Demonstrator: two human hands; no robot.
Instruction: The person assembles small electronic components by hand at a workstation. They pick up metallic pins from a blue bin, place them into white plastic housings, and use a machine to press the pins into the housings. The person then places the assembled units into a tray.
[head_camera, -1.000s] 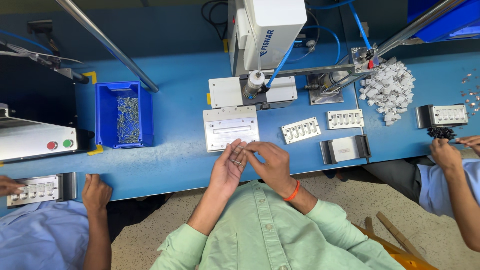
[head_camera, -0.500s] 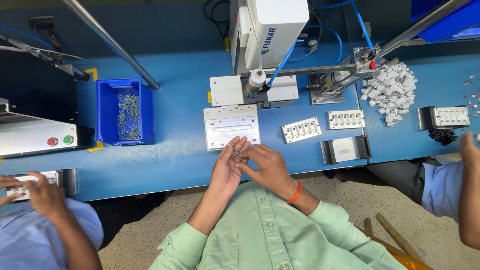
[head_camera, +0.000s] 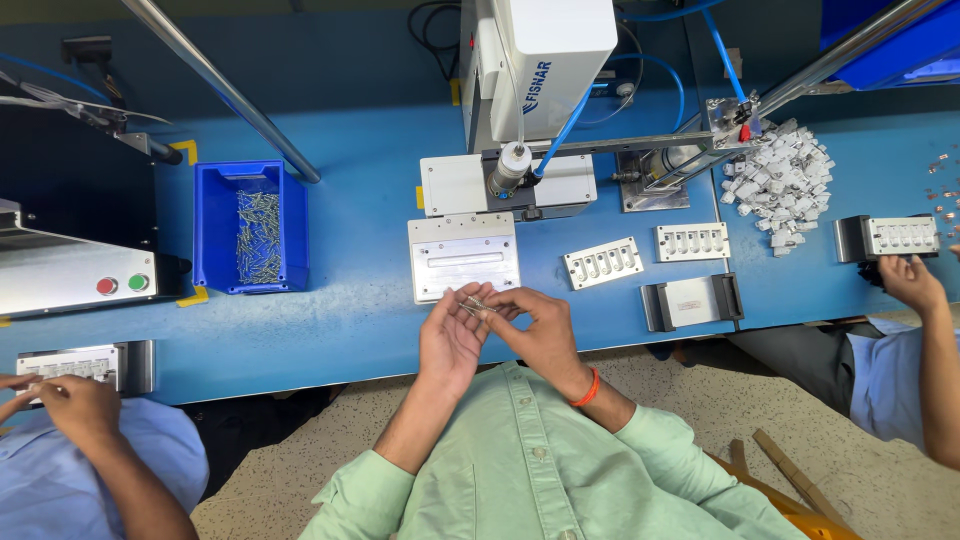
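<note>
At the tabletop's (head_camera: 350, 330) left end, a co-worker's hands (head_camera: 60, 400) are working beside a small white fixture (head_camera: 70, 362) at the near edge. Further right, a blue bin (head_camera: 215, 225) is holding thin metal pins (head_camera: 258, 235). At the middle of the near edge, the left hand (head_camera: 452, 335) is lying palm up, fingers half curled, cradling a small bunch of metal pins (head_camera: 474, 304). The right hand (head_camera: 540, 330) is meeting it, its fingertips pinching at that same bunch. Just behind both, a grey metal plate (head_camera: 463, 255) is lying flat. Toward the right end, white slotted blocks (head_camera: 602, 263) and a heap of white parts (head_camera: 780, 185) are sitting, and another person's hand (head_camera: 908, 280) is resting near the edge.
</note>
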